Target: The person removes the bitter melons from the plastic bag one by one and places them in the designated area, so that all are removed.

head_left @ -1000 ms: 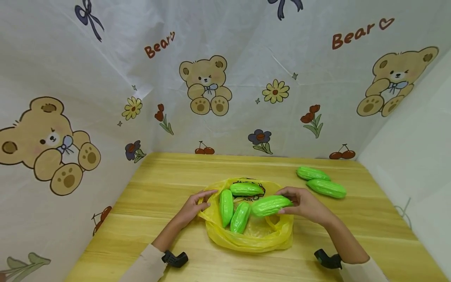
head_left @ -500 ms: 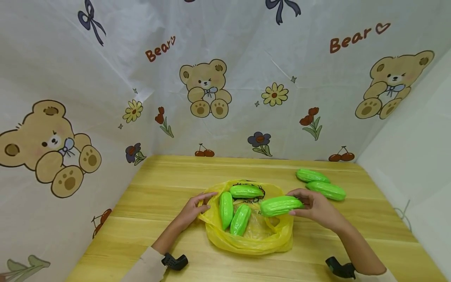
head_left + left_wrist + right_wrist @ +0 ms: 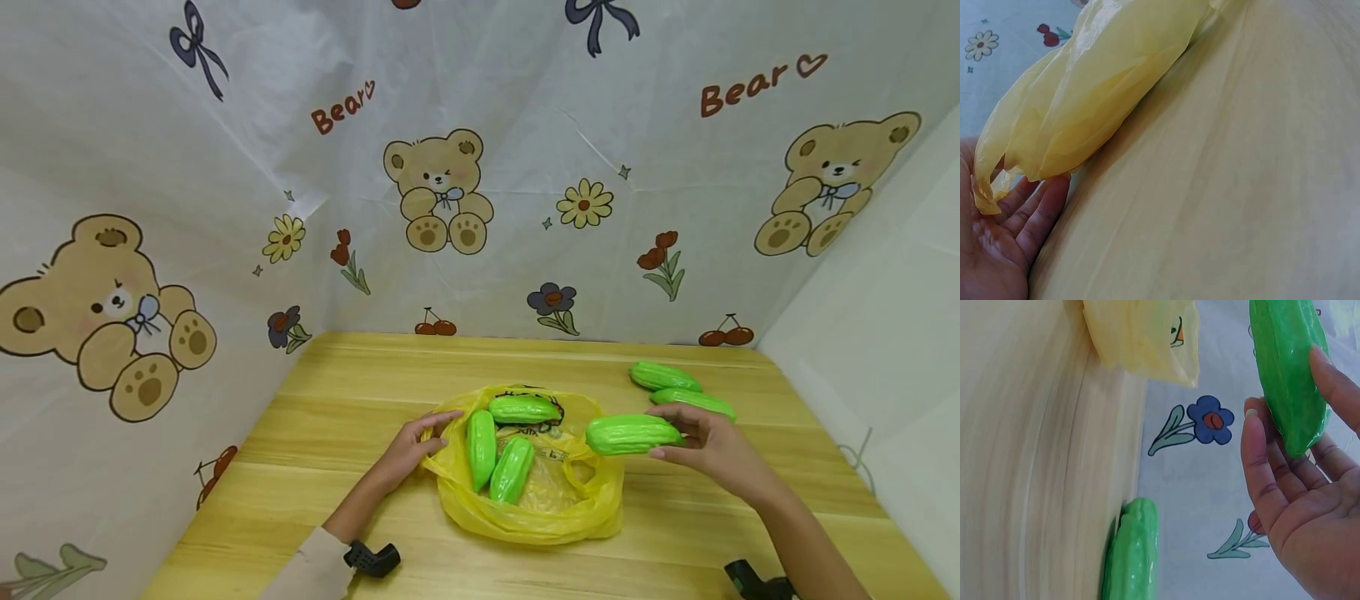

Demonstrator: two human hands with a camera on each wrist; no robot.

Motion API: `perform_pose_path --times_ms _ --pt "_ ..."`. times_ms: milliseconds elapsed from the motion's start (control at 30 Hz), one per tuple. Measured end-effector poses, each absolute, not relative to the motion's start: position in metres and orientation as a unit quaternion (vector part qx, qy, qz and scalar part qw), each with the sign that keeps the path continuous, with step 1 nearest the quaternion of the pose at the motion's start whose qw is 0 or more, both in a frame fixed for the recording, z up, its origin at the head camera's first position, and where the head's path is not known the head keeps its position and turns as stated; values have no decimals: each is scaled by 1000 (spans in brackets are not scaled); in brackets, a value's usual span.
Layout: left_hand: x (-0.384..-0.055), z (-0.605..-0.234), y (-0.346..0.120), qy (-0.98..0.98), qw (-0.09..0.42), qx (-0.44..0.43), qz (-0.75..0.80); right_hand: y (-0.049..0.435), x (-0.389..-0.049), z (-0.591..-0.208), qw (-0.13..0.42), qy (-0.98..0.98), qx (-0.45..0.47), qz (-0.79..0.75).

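1. Right of centre in the head view, the right hand (image 3: 716, 450) pinched one end of a ridged green gourd (image 3: 632, 435), its thumb and fingers closed only as far as the gourd's thickness let them.
2. That gourd lay roughly level across the head view, its free end overlapping the right rim of a yellow plastic bag (image 3: 528, 527). In the right wrist view it was at upper right, its narrow end down among the fingers, raised off the table (image 3: 360, 367).
3. Left of centre, the left hand (image 3: 408, 450) was at the bag's left rim, partly open, thumb and index finger apart, the fingers relaxed and touching the yellow film.
4. The bag sat open at lower centre with three gourds inside: a rear gourd (image 3: 523, 408) lying crosswise, a left gourd (image 3: 481, 450) along the left wall, and a front gourd (image 3: 512, 471) slanting beside it.
5. At upper right of the table, a far gourd (image 3: 664, 377) and a near gourd (image 3: 697, 402) lay close together, just beyond the right hand.
6. A white backdrop (image 3: 510, 100) printed with bears and flowers rose behind the table.
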State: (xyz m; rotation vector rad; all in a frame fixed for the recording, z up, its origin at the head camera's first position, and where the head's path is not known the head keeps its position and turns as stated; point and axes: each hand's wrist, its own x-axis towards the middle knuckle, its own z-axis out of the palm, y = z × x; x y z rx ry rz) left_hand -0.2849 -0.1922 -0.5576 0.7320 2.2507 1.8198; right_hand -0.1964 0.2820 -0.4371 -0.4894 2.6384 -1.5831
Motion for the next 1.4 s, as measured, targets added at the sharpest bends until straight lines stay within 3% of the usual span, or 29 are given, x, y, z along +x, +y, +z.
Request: perform_pose_path --times_ms 1400 --pt "-284 -555 -191 759 75 242 600 362 -178 -469 -11 883 -66 -464"
